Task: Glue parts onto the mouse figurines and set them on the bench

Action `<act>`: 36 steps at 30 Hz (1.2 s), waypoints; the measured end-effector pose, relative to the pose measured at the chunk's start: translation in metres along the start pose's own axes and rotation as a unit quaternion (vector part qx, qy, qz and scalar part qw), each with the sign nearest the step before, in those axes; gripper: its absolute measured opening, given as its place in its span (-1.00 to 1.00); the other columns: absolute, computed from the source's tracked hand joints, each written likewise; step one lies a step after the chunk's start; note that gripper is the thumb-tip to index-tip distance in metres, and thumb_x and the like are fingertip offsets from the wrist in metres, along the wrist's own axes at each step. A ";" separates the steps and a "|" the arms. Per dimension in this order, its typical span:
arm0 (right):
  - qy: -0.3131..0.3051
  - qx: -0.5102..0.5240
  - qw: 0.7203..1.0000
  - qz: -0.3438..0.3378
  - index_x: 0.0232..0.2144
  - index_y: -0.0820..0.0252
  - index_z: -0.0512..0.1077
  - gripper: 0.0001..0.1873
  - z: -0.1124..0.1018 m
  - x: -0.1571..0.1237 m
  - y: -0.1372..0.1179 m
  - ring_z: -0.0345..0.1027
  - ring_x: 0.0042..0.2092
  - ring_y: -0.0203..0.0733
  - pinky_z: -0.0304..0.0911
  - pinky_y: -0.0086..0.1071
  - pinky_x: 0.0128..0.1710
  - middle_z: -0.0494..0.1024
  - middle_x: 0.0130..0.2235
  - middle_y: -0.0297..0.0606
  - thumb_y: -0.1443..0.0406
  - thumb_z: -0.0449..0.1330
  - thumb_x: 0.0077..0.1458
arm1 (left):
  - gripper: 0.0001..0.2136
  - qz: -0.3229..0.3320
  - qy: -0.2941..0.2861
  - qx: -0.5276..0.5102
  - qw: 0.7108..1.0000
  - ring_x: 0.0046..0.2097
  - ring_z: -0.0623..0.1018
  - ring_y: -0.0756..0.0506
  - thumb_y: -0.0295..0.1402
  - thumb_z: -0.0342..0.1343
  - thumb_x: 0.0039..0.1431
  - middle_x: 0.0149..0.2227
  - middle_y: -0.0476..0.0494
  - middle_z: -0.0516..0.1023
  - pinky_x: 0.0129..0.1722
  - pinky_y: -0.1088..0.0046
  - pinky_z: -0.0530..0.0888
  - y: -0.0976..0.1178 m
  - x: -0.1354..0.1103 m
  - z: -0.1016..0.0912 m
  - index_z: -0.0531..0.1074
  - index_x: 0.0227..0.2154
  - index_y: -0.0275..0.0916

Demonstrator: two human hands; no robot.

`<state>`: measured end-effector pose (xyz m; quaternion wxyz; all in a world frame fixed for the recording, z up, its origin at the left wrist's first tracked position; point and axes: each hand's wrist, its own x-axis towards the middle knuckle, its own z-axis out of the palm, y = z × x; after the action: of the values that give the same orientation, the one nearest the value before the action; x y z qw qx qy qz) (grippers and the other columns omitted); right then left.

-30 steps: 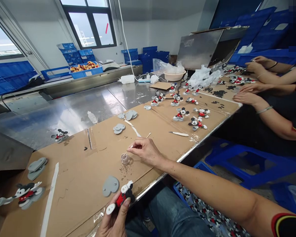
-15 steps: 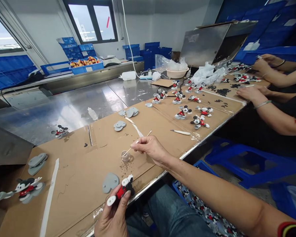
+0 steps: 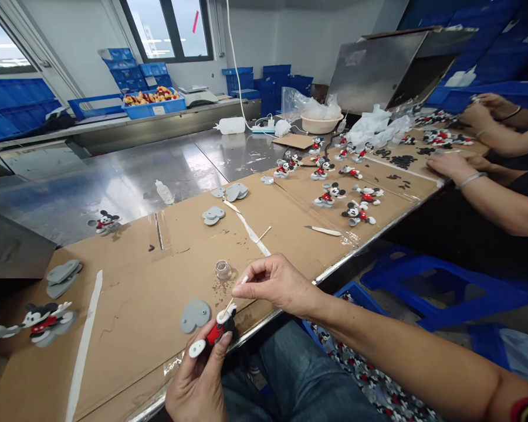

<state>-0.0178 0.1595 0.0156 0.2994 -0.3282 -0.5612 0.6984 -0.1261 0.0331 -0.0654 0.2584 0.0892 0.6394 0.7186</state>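
My left hand [image 3: 196,381] is at the bottom of the view, shut on a rubber Mickey Mouse figure [image 3: 215,335] with red shorts and white gloves. My right hand [image 3: 278,284] pinches a thin stick [image 3: 230,303], and the stick's tip touches the figure's upper white glove. A small glass jar [image 3: 223,270] stands on the cardboard [image 3: 136,310] just above my right fingers, with dark specks scattered beside it. A grey heart-shaped piece [image 3: 195,315] lies just left of the figure.
Several finished figures [image 3: 329,194] and a white-handled blade [image 3: 323,231] lie farther along the cardboard. Beyond it is a steel table [image 3: 114,170]. A co-worker's hands [image 3: 451,167] work at the right end. A blue stool [image 3: 440,287] stands below the table edge.
My right hand has moved from the jar toward the figure, and the stick now touches the glove. The stick has left the jar. The whole view has shifted slightly.
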 end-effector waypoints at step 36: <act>0.155 -0.225 0.949 -0.156 -0.56 0.23 0.51 -0.88 -0.011 0.047 0.014 0.38 -0.36 -0.25 0.23 -0.37 -0.29 0.59 -0.42 -0.26 0.36 0.32 -0.01 | -0.73 0.055 0.017 0.066 0.996 -0.19 0.59 -0.12 -0.18 0.43 -0.26 -0.33 0.06 0.64 0.07 0.29 0.51 0.016 -0.011 0.009 0.62 -0.41 -0.07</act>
<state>-0.0382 0.2004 -0.0054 0.4062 -0.4000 -0.6944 0.4391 -0.1166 0.0346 -0.0464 0.2010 0.1284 0.6838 0.6896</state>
